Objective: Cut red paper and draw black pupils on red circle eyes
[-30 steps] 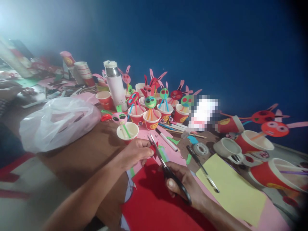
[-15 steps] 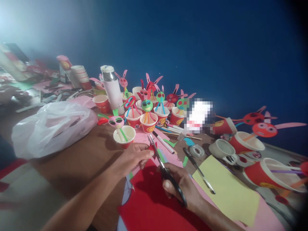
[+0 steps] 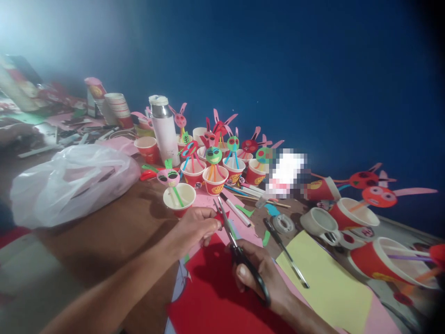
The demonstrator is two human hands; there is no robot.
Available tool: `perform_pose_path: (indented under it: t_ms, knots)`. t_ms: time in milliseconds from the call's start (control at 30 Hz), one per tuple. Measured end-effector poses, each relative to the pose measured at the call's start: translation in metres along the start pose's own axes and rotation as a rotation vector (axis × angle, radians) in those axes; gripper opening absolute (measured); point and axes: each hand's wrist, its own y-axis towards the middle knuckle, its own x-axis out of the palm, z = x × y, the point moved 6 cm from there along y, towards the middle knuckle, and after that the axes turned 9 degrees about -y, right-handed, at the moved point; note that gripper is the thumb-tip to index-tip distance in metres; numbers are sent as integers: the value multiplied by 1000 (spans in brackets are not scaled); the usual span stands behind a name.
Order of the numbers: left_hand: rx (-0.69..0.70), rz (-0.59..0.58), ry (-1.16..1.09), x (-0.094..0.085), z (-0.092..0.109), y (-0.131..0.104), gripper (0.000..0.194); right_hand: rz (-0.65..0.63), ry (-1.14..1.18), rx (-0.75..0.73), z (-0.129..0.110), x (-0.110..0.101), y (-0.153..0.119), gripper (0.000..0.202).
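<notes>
My left hand [image 3: 198,227] pinches a small piece of red paper [image 3: 219,218] between thumb and fingers; most of the piece is covered by the hand. In my right hand [image 3: 259,273] is a pair of black-handled scissors [image 3: 230,229], blades pointing away from me and slightly parted beside the red piece. Below both hands lies a large sheet of red paper [image 3: 208,287]. A white marker [image 3: 235,209] rests just past the scissor tips on pink paper.
Paper cups [image 3: 215,180] with paper animal faces on straws stand ahead. At left are a plastic bag [image 3: 76,185] and a white flask [image 3: 165,134]. To the right lie a pen [image 3: 287,253], yellow paper [image 3: 330,278], a tape roll [image 3: 283,224] and a mug [image 3: 320,222].
The view has tilted slightly. The scissor blades have parted a little at the tips, while both hands keep nearly the same place and hold.
</notes>
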Motion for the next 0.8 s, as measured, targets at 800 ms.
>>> perform_pose_path:
  t_ms: [800]
  knots:
    - [-167, -125, -173, 1, -13, 22, 14, 71, 15, 59, 14, -9, 6, 48]
